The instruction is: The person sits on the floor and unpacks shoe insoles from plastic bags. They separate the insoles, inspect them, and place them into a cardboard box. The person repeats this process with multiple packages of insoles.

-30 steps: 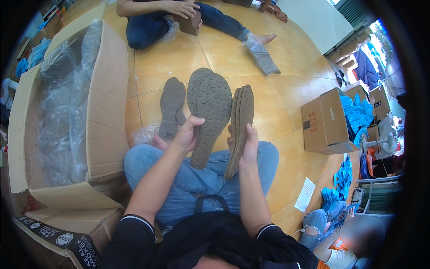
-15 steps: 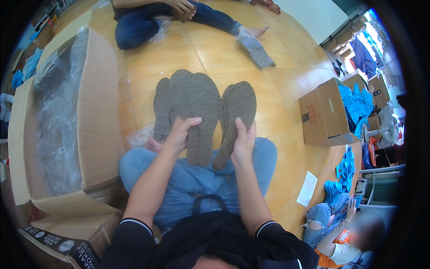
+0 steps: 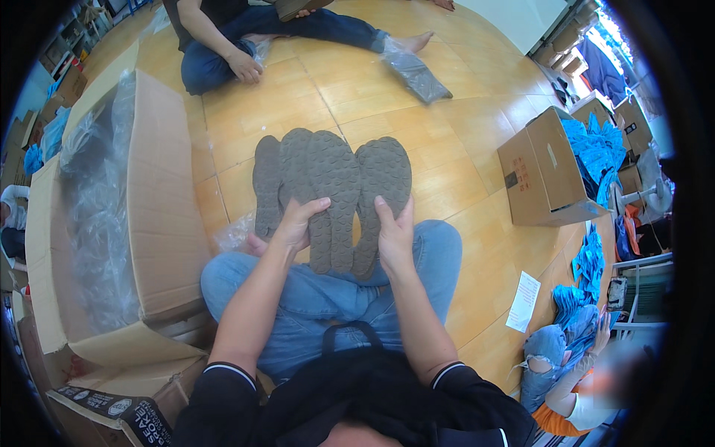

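Note:
Over my crossed legs I hold grey-brown, foot-shaped shoe soles with a bumpy texture. My left hand is closed on a fanned bunch of soles, its thumb lying on top. Closed around the lower part of another sole is my right hand, thumb on the face. The edges of the two bunches meet at the top, with a narrow gap lower down. One more sole shows at the far left of the bunch; whether my left hand holds it I cannot tell.
At my left stands an open cardboard box with clear plastic inside. A smaller box of blue pieces is at the right, near a paper sheet. A plastic-wrapped packet lies ahead. Co-workers sit ahead and at lower right.
My right hand has moved left with its sole, bringing it against the left bunch. The co-worker ahead has lowered one hand toward the floor.

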Demonstrator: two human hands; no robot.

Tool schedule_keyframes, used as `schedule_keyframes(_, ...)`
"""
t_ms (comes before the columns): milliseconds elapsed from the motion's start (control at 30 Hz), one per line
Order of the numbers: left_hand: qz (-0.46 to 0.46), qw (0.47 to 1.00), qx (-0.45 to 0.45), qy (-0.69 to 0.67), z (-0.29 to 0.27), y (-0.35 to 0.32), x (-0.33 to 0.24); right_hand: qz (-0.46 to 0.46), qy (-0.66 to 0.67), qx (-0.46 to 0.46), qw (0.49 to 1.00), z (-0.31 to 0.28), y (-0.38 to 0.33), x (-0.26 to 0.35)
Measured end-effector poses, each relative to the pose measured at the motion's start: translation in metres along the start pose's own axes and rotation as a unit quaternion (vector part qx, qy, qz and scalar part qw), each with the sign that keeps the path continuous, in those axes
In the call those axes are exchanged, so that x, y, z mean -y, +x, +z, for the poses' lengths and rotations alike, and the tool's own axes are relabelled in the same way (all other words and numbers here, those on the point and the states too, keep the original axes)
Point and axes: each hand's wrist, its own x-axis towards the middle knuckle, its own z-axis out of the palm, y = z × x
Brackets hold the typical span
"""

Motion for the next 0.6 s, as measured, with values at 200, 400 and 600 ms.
schedule_keyframes(200,-0.009,1.000,-0.006,0.002,-0.010,0.004,0.002,0.143,0.140,-0.025,0.979,-0.015,0.013,0.018)
schedule_keyframes(400,0.030,0.999,-0.010,0.025,-0.001,0.004,0.009,0.173,0.129,0.064,0.974,-0.007,0.006,-0.012)
schedule_keyframes(600,-0.013,0.990,0.069,-0.120,-0.015,0.006,-0.003,0.196,0.347,0.268,0.877,-0.036,0.022,-0.024)
